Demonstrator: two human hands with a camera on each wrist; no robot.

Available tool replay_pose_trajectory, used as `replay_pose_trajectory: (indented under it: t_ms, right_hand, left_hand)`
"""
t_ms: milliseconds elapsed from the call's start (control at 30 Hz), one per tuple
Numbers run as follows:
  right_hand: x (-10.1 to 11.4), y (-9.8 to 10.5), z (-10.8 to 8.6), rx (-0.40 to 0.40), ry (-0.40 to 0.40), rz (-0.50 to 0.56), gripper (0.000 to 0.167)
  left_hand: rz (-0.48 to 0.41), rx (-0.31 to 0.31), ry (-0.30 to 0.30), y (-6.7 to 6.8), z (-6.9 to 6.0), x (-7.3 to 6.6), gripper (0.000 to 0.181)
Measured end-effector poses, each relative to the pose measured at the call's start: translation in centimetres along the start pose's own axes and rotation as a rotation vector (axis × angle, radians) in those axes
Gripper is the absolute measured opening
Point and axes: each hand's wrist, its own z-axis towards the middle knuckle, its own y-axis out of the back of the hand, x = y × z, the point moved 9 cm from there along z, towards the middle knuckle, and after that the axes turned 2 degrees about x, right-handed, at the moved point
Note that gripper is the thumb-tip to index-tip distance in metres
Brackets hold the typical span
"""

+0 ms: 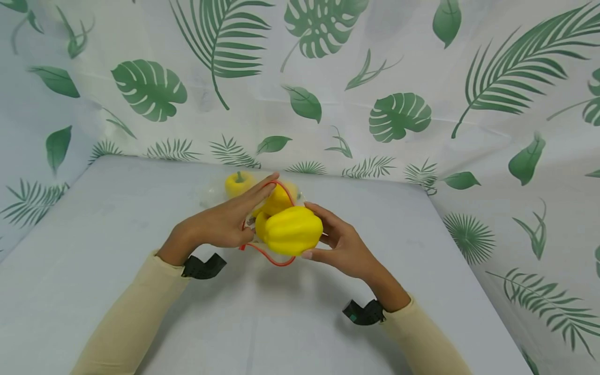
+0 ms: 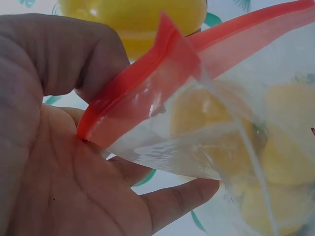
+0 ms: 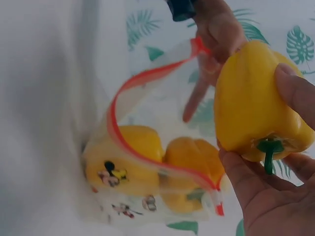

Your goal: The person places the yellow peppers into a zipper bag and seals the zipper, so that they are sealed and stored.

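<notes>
My right hand [image 1: 344, 245] grips a yellow bell pepper [image 1: 294, 230] with thumb and fingers around it; its green stem shows in the right wrist view. The pepper is in front of the mouth of a clear zip bag [image 2: 147, 142] with a red rim. My left hand [image 1: 225, 219] holds that rim, thumb bent over it in the left wrist view, other fingers stretched along the bag's outside. The mouth gapes wide. Inside the bag are yellow bell peppers [image 3: 140, 142], seen through printed cartoon figures in the right wrist view.
A white-covered table [image 1: 262, 323] lies beneath both hands. Behind it hangs a white cloth [image 1: 337, 130] printed with green leaves. At the back, a yellow bell pepper [image 1: 238, 183] shows past my left hand; whether it is inside the bag I cannot tell.
</notes>
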Motion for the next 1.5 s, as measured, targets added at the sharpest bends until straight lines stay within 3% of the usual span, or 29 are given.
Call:
replay_pose_trajectory:
  t_ms: [200,367,567,833,967,1233,1500]
  right_hand:
    - [-0.7,-1.9,0.6,0.066,-0.001,0.069,0.077]
    - [-1.3,-2.2,0.9,0.067,0.003,0.063,0.077]
    - [-1.5,-2.4,1.3,0.006,-0.007,-0.02,0.08]
    - [1.5,-3.7,1.9,-0.112,0.053,-0.199,0.077]
    - [1.8,-4.4,2.1,-0.12,0.037,-0.258,0.077]
    - [1.3,-5.0,2.0,-0.052,0.034,-0.155,0.066]
    - [1.5,-4.7,2.5,-0.118,0.127,-0.161,0.061]
  left_hand:
    - [-0.012,0.0,-0.001,0.0,0.1,0.0,0.096]
    - [-0.043,0.014,0.023,-0.1,0.0,0.1,0.102]
    - [-0.049,0.023,0.008,-0.2,0.0,0.0,0.102]
    - [-0.034,0.025,0.006,-0.4,0.1,-0.2,0.104]
    - [-0.055,0.034,0.019,-0.6,0.1,-0.2,0.103]
    - [-0.061,0.022,0.023,-0.4,-0.2,0.0,0.101]
    - [-0.023,0.019,0.024,-0.2,-0.1,-0.1,0.1]
